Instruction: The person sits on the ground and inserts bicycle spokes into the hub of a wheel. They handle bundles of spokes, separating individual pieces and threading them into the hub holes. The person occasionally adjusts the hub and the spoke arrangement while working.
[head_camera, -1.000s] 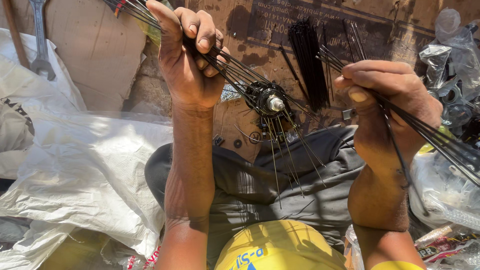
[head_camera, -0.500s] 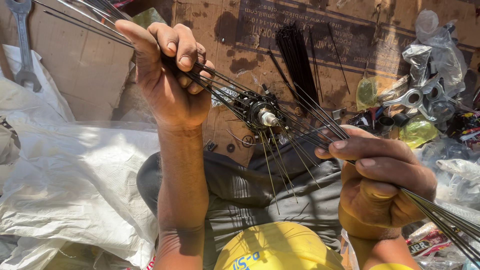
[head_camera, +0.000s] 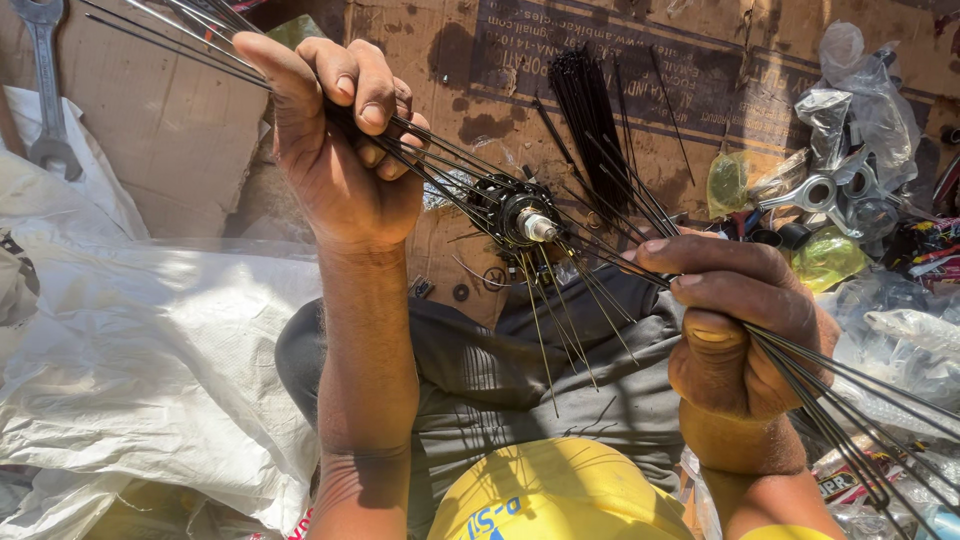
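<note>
**Spoked hub held up between two hands**

Up between the hands, a black wheel hub (head_camera: 520, 212) with a silver axle end hangs above the lap, thin dark spokes (head_camera: 590, 290) fanning out of it to both sides. The left hand (head_camera: 345, 150) is closed round one bundle of spokes, up and to the left of the hub; the right hand (head_camera: 735, 330) is clamped on another bundle, lower and to the right.

Beyond the hands lies flattened brown cardboard (head_camera: 460, 60) with a dark printed panel and dark stains, a loose sheaf of black spokes (head_camera: 585, 100) resting on it. Right of the right hand sit clear plastic bags (head_camera: 850, 90), a yellow-green packet (head_camera: 735, 180) and silver metal parts (head_camera: 810, 190). Left of the left hand spreads white sacking (head_camera: 130, 360), with a spanner (head_camera: 45, 90) above it.

Against half a second ago, the hub sits much where it was, the left hand likewise; the right hand's grip on its bundle looks unchanged.
</note>
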